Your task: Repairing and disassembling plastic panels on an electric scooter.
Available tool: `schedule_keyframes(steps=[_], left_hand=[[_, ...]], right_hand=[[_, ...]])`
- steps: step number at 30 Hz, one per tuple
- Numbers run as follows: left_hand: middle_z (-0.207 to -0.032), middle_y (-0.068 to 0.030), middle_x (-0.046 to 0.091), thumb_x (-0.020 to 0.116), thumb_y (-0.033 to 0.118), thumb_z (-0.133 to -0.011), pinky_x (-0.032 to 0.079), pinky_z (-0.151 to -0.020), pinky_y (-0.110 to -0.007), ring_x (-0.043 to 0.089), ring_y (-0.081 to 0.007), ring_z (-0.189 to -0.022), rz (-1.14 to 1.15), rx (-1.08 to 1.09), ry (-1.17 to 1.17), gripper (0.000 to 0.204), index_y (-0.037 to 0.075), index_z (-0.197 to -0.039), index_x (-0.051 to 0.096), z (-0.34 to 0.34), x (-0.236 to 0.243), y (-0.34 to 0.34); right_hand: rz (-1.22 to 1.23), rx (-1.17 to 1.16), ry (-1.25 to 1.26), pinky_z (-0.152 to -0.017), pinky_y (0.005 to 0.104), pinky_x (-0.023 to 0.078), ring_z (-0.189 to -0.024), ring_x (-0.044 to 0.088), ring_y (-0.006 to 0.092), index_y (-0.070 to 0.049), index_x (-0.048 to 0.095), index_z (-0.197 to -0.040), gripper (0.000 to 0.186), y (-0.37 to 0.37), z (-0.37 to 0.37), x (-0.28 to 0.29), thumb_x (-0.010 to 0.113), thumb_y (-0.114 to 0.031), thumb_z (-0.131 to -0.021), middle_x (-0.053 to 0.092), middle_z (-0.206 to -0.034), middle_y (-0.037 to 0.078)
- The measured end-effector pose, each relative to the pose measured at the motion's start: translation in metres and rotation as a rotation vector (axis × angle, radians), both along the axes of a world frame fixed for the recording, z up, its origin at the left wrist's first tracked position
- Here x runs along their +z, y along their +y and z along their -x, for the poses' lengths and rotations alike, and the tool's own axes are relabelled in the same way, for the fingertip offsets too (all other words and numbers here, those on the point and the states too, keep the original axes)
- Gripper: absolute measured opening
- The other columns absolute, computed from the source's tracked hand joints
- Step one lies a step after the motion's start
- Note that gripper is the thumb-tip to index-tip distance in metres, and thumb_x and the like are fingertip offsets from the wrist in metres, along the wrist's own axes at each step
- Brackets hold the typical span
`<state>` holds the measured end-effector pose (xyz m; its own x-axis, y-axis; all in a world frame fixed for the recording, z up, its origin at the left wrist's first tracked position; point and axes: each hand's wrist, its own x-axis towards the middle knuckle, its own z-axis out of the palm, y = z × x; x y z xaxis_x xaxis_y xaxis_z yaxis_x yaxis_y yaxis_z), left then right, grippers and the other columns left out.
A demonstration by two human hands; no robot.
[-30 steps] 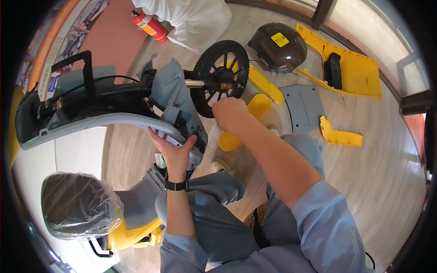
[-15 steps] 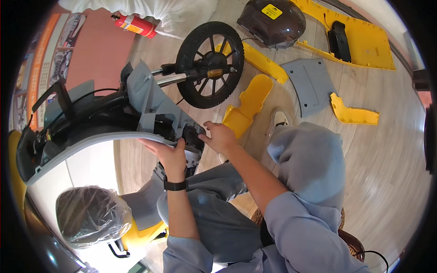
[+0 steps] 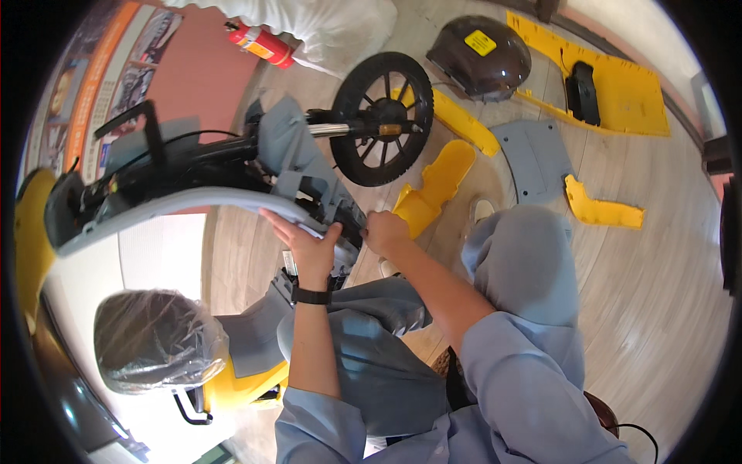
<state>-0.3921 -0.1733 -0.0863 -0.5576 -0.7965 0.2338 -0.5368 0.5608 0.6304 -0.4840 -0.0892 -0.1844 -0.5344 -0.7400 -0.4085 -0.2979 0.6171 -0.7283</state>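
Note:
A partly stripped scooter [image 3: 232, 151] lies tilted at the left, its black front wheel [image 3: 386, 120] pointing away and to the right. My left hand [image 3: 311, 254], with a black band at the wrist, grips the lower edge of the long curved grey panel [image 3: 182, 203]; its fingers lie along the panel and its thumb points up. My right hand [image 3: 386, 234] is curled closed against the corner of the grey front cover [image 3: 348, 209], beside black parts. What its fingers hold is hidden. The inside of the cover between my hands is dark and hard to make out.
Yellow body panels [image 3: 437, 189], a flat grey panel [image 3: 533, 162] and a dark brown top case [image 3: 479, 58] lie on the wooden floor. A red fire extinguisher [image 3: 260, 44] is at the back. At left stands a plastic-wrapped seat [image 3: 158, 340] on a yellow scooter.
The view has shifted, so the scooter appears farther right. My right hand's fingers, stretched out before, have curled in at the cover's corner. My left hand stays on the grey panel.

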Motion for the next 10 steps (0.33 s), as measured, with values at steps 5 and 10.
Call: schedule_keyframes(steps=[5,10], left_hand=[[-0.142,-0.0147,0.052,0.071,0.011,-0.092,0.046,-0.103,-0.038,0.050,-0.0305,-0.132,-0.565,-0.137,0.217,0.059,-0.001,-0.144,0.046,-0.058,0.098,0.027],[-0.101,-0.0133,0.065,0.060,0.031,-0.100,0.051,-0.082,-0.032,0.062,-0.0175,-0.086,-0.558,0.011,0.734,0.030,0.001,-0.104,0.060,-0.202,0.111,0.090]], right_hand=[[-0.190,0.563,0.218,-0.089,0.0427,0.057,-0.107,0.070,0.0337,-0.006,0.076,-0.106,0.024,0.022,-0.006,0.026,0.062,-0.014,-0.089,0.072,-0.116,0.018],[-0.206,1.000,0.274,-0.101,0.0433,0.050,-0.115,0.066,0.0315,-0.007,0.074,-0.115,0.031,0.006,-0.020,0.027,0.066,-0.026,-0.091,0.069,-0.121,0.021]])
